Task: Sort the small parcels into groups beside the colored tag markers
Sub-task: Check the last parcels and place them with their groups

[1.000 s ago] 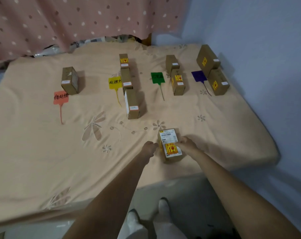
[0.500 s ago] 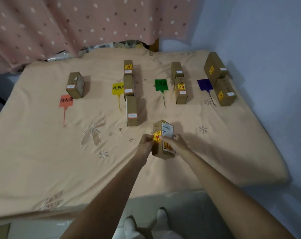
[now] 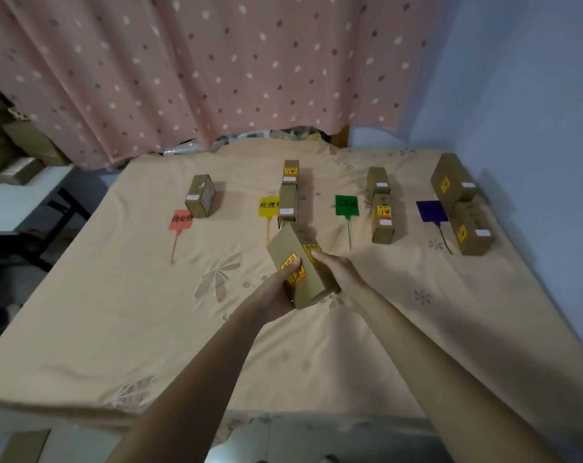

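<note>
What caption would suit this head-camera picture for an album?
Both hands, left hand and right hand, hold a brown parcel above the bedsheet, near the yellow tag.

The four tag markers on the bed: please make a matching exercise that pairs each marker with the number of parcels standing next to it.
Column A:
1. orange tag
2. green tag
3. purple tag
4. held parcel

Column B:
a. two parcels, by the wall
b. in both hands
c. one parcel
d. two parcels, in a line

Pairs: 1-c, 2-d, 3-a, 4-b
</note>
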`<state>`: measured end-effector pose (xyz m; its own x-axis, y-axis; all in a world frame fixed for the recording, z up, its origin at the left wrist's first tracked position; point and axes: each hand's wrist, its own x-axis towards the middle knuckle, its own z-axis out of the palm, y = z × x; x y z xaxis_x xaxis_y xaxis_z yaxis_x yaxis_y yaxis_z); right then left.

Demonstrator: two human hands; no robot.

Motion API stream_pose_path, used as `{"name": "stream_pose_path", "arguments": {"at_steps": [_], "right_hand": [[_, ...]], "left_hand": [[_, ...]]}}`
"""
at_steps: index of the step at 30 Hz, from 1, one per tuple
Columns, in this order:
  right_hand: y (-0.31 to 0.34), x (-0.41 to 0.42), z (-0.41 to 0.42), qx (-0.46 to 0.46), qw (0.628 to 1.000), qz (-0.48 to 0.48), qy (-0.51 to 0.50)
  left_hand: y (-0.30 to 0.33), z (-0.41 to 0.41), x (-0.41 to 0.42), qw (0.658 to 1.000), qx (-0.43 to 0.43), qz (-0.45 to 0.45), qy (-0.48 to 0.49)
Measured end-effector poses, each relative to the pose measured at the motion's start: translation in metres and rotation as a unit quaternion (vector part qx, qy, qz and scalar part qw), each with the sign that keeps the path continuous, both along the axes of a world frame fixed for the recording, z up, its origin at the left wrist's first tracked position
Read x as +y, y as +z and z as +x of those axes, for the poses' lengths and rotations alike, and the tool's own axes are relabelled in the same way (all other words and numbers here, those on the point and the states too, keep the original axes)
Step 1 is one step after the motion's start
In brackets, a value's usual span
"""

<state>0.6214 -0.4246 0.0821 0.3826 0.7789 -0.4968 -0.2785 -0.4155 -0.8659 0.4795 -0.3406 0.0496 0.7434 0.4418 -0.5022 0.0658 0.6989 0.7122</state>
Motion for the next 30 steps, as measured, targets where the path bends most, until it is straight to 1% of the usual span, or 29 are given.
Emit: {"name": "stream_pose_path", "arguments": {"at_steps": [2, 5, 7, 9, 11, 15, 17, 19, 24, 27, 30], "right_hand": [[-0.004, 0.004, -0.004, -0.076, 0.997, 0.009, 0.003], [-0.004, 0.003, -0.013, -0.213, 0.976, 0.042, 0.000], [0.000, 0.003, -0.023, -0.271, 0.960, 0.048, 0.045], [0.002, 0.006, -0.032, -0.301, 0.950, 0.046, 0.073], [0.002, 0.008, -0.037, -0.280, 0.958, 0.055, 0.041], [-0.003, 0.009, -0.035, -0.149, 0.984, 0.099, -0.021], [-0.006, 0.010, -0.032, -0.080, 0.987, 0.131, -0.046], [-0.004, 0.009, -0.029, -0.034, 0.986, 0.156, -0.048], [0.001, 0.003, -0.027, 0.016, 0.982, 0.186, -0.029], [0.004, 0.001, -0.030, 0.041, 0.980, 0.190, -0.031], [0.006, -0.001, -0.031, 0.044, 0.980, 0.190, -0.032]], "left_hand": [[-0.001, -0.005, -0.002, 0.999, 0.022, 0.008, 0.040], [-0.003, -0.009, -0.002, 0.984, 0.116, 0.082, 0.107], [0.000, -0.010, -0.001, 0.972, 0.145, 0.122, 0.138], [0.007, -0.010, -0.002, 0.966, 0.143, 0.147, 0.159], [0.014, -0.010, -0.003, 0.965, 0.117, 0.159, 0.173], [0.028, -0.014, 0.001, 0.965, 0.069, 0.195, 0.159], [0.032, -0.018, 0.005, 0.967, 0.058, 0.197, 0.153], [0.036, -0.022, 0.006, 0.970, 0.048, 0.187, 0.147], [0.044, -0.027, 0.005, 0.979, 0.029, 0.157, 0.129], [0.049, -0.029, 0.007, 0.979, 0.022, 0.161, 0.119], [0.051, -0.031, 0.008, 0.980, 0.023, 0.166, 0.109]]}}
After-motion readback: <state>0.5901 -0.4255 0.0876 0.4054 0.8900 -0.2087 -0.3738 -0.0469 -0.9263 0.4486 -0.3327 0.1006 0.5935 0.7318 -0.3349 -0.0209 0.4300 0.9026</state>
